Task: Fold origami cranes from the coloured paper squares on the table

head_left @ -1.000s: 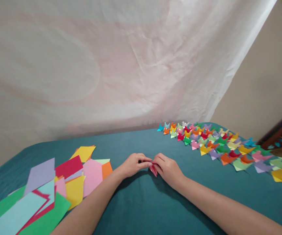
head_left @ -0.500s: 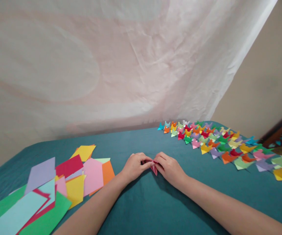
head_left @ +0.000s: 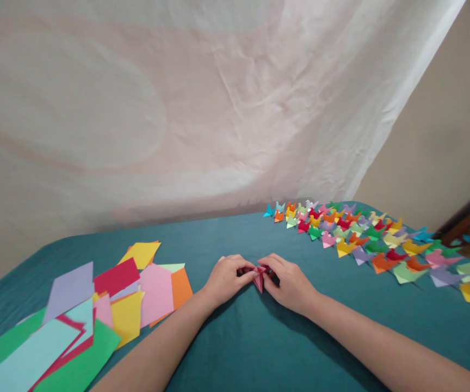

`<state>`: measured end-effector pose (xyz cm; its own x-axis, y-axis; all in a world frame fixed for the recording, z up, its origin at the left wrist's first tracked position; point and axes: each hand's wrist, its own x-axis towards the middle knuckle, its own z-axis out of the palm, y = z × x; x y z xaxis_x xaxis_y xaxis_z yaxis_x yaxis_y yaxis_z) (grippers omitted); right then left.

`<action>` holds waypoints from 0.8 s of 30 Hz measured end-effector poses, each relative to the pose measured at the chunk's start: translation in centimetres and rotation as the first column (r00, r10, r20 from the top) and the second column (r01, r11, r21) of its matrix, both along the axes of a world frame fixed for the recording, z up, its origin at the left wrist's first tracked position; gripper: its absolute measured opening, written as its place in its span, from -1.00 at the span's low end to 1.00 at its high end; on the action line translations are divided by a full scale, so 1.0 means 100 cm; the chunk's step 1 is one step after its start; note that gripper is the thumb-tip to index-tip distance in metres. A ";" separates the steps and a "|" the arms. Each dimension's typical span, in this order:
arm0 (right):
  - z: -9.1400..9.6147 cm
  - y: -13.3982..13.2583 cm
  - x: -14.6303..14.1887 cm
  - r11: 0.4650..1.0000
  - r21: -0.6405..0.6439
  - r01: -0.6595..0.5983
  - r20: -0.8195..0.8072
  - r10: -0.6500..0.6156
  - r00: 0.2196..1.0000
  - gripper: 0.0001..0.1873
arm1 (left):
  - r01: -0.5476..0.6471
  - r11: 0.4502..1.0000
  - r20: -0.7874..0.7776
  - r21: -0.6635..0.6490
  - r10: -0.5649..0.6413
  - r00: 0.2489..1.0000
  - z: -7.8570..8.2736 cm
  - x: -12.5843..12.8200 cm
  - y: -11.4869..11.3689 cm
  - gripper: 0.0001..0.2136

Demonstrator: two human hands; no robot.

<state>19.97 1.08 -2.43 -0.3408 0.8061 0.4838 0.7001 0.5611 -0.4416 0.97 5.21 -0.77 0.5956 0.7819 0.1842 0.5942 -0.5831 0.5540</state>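
A small folded red paper piece point(head_left: 259, 277) is pinched between both of my hands over the teal cloth point(head_left: 243, 337). My left hand point(head_left: 226, 277) grips its left side with curled fingers. My right hand point(head_left: 290, 283) grips its right side, fingers closed on the fold. Most of the paper is hidden by my fingertips; only a pointed red tip shows below them.
Loose coloured paper sheets point(head_left: 96, 305) lie scattered at the left. Several rows of finished folded paper birds point(head_left: 365, 242) stretch along the right side. A wrinkled white sheet point(head_left: 178, 109) hangs behind the table; a beige wall point(head_left: 443, 136) is at the right.
My hands stay together on the red paper. My right hand's fingers have shifted slightly over the fold, and the paper's tip now points down between the hands.
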 end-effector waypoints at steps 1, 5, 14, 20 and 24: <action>0.000 0.000 0.000 1.000 -0.005 0.004 -0.004 -0.004 1.000 -0.77 | 0.001 1.000 0.002 0.001 -0.001 1.000 0.000 0.000 0.000 -0.80; 0.000 0.000 -0.002 1.000 -0.014 0.014 -0.019 -0.014 1.000 -0.82 | 0.005 1.000 0.015 0.010 -0.005 1.000 -0.001 0.000 -0.001 -0.81; 0.002 0.002 -0.002 1.000 -0.010 -0.005 -0.044 0.004 0.999 -0.87 | 0.009 1.000 0.016 0.016 -0.010 1.000 -0.002 -0.001 0.000 -0.81; 0.001 0.002 -0.003 0.999 -0.030 -0.014 -0.071 0.012 0.997 -0.86 | 0.018 0.999 0.008 0.046 -0.018 1.000 -0.005 -0.002 0.000 -0.80; 0.005 -0.002 -0.005 0.999 -0.031 -0.006 -0.089 0.003 0.996 -0.87 | 0.015 0.998 -0.006 0.060 -0.014 1.000 -0.006 -0.001 0.001 -0.80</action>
